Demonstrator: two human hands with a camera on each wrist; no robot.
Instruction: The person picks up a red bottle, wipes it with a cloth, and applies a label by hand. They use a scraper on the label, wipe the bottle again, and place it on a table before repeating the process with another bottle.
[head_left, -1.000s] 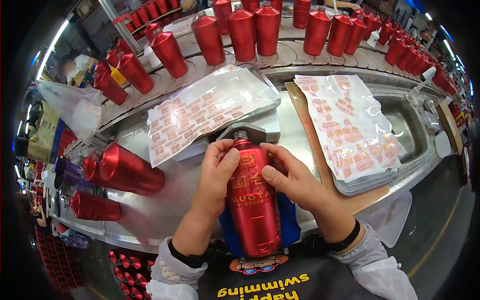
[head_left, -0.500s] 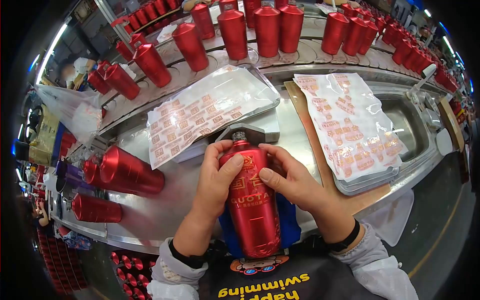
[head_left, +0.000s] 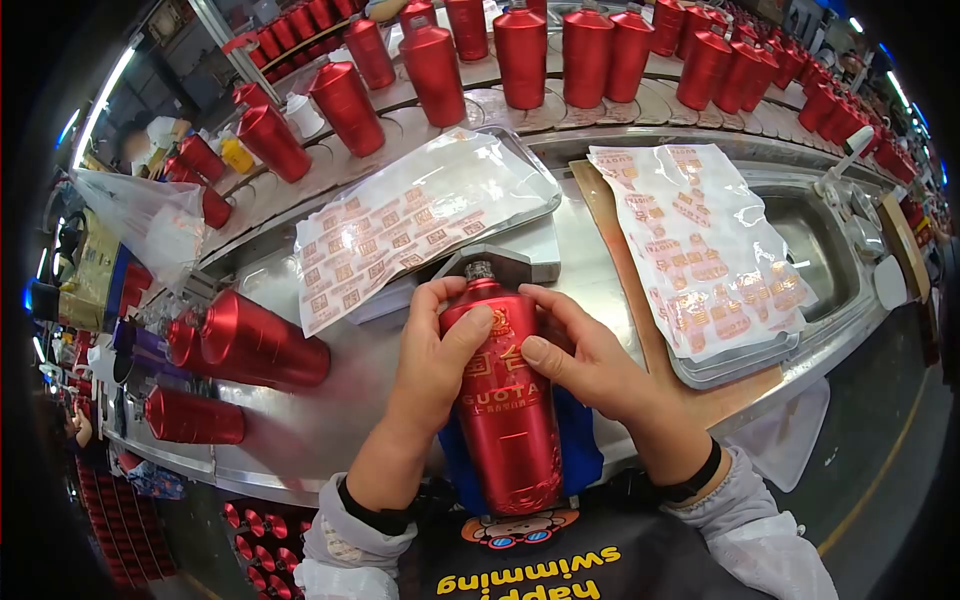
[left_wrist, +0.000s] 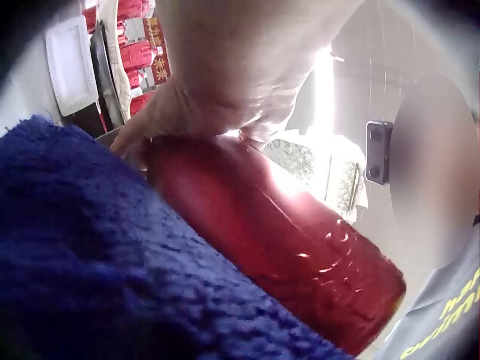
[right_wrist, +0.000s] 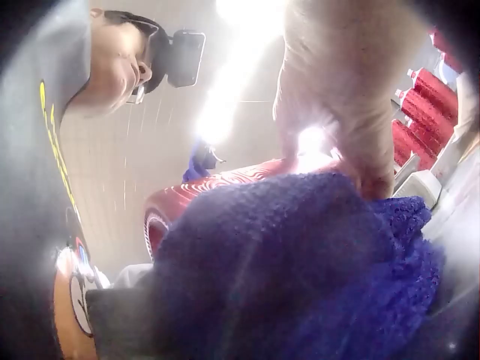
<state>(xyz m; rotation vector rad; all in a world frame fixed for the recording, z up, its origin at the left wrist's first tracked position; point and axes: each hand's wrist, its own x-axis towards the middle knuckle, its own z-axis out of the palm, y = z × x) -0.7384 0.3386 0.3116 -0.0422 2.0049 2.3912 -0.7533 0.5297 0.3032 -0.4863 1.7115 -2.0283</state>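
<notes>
A red bottle (head_left: 508,430) with gold lettering lies at the front centre, its clear neck pointing away from the body. The left hand (head_left: 432,345) grips its upper left side, thumb on the front. On the upper right side the right hand (head_left: 590,360) holds it, thumb on the front by the lettering. Under the bottle is a blue cloth (head_left: 578,440). In the left wrist view the cloth (left_wrist: 112,262) lies along the red bottle (left_wrist: 277,232); in the right wrist view the cloth (right_wrist: 300,262) hides most of the bottle.
Two trays bear printed sticker sheets (head_left: 400,225), (head_left: 700,250); the right one lies beside a sink (head_left: 815,245). Several red bottles stand on a curved conveyor (head_left: 500,118) behind. More red bottles (head_left: 265,340) lie at the left of the metal table (head_left: 350,430).
The bottles on the conveyor have moved to the right. The held bottle has turned slightly between the hands, and both hands have stayed nearly in place.
</notes>
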